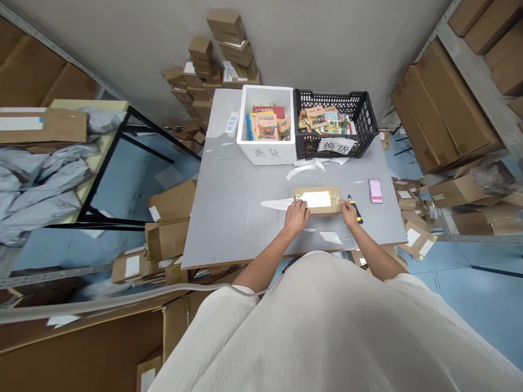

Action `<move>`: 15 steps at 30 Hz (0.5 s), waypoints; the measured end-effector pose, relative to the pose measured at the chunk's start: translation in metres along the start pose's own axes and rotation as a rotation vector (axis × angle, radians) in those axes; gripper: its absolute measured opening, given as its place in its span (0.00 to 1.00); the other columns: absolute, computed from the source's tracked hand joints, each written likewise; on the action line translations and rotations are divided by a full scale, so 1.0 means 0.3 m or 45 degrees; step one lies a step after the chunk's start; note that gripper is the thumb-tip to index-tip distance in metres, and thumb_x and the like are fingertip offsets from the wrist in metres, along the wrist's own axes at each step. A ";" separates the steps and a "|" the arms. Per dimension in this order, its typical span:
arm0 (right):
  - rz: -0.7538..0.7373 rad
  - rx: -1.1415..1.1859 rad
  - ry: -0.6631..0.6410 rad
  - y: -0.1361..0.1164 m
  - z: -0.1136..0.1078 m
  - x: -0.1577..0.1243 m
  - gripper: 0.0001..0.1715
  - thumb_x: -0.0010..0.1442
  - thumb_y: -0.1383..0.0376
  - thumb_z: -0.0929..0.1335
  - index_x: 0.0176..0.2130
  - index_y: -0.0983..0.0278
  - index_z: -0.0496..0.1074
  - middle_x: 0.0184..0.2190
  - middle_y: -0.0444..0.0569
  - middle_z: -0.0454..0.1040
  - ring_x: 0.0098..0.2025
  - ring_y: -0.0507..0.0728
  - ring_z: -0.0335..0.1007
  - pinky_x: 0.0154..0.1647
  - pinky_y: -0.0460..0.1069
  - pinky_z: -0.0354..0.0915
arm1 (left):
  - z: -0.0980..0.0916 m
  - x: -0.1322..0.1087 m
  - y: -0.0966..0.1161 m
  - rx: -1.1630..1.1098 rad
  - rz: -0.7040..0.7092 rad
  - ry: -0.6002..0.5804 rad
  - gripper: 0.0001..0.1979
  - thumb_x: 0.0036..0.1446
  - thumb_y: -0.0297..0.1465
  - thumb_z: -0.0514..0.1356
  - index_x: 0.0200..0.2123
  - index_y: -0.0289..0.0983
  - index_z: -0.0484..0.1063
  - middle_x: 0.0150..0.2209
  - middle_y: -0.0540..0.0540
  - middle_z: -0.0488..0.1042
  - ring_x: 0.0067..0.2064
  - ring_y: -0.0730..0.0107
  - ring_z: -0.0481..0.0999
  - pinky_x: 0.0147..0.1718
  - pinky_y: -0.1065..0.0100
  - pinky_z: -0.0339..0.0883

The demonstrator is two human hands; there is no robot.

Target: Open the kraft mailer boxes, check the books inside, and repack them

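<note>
Head cam: L hand (297, 216) + R hand (348, 213) on carton (324, 210), label (317, 199) illegible, each grip unclear.

We see an oblong brown cardboard box (322, 210) lying flat on the grey table (229, 218), its long side facing us, a white label (317, 199) on top; it looks taped closed, though we can't be certain.

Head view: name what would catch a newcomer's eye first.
A white bin and a black crate, both holding colorful books, stand side by side on the far part of the table. Nearer, the left hand and right hand touch a cardboard box with a white label.
</note>
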State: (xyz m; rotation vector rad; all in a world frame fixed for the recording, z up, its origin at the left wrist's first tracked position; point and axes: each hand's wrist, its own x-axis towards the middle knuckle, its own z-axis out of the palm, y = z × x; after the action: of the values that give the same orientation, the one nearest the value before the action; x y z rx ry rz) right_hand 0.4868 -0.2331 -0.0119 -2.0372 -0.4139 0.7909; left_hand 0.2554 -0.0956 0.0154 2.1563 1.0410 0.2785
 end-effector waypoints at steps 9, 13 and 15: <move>0.004 -0.020 -0.094 -0.107 0.129 -0.012 0.53 0.55 0.39 0.79 0.70 0.60 0.74 0.74 0.62 0.71 0.74 0.70 0.69 0.73 0.61 0.69 | -0.123 -0.006 -0.051 0.023 -0.164 0.167 0.17 0.75 0.37 0.59 0.62 0.39 0.75 0.65 0.29 0.74 0.69 0.36 0.70 0.71 0.42 0.62; -0.027 -0.127 -0.135 -0.177 0.249 -0.038 0.64 0.52 0.36 0.81 0.75 0.59 0.67 0.76 0.62 0.65 0.78 0.71 0.63 0.78 0.61 0.65 | -0.186 -0.013 -0.010 -0.130 0.070 0.244 0.18 0.75 0.38 0.62 0.64 0.42 0.76 0.68 0.34 0.72 0.71 0.42 0.69 0.73 0.47 0.61; -0.063 -0.151 -0.170 -0.207 0.297 -0.047 0.63 0.54 0.35 0.80 0.76 0.58 0.65 0.76 0.61 0.65 0.78 0.72 0.63 0.78 0.63 0.64 | -0.216 -0.022 -0.002 -0.175 0.124 0.256 0.17 0.74 0.37 0.63 0.63 0.42 0.77 0.66 0.35 0.74 0.70 0.43 0.71 0.72 0.48 0.63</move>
State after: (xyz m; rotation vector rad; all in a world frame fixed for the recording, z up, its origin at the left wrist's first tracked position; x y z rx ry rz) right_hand 0.4171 -0.1514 0.0091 -2.0814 -0.5978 0.8937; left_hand 0.2204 -0.0672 0.0624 2.0890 0.9967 0.6057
